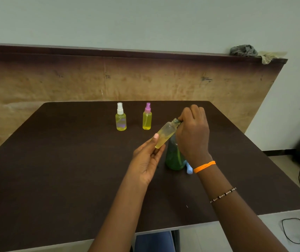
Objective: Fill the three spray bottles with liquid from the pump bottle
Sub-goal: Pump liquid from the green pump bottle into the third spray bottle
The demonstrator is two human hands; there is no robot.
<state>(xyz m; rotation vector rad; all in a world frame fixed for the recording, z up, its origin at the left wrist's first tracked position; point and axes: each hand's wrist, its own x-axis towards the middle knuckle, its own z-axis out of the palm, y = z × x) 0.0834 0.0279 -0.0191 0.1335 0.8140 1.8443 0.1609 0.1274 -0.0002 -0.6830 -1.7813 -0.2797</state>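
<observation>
Over table [54, 179], left hand [146, 160] holds tilted spray bottle [165, 133], seemingly uncapped.

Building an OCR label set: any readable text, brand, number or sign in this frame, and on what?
None readable.
Two capped spray bottles, white cap and pink cap: no label visible.
Open spray bottle held in the left hand: no print visible.
Green pump bottle behind the right hand: no label visible.
Board behind the table: dark smudged marks, too blurred to read.
</observation>
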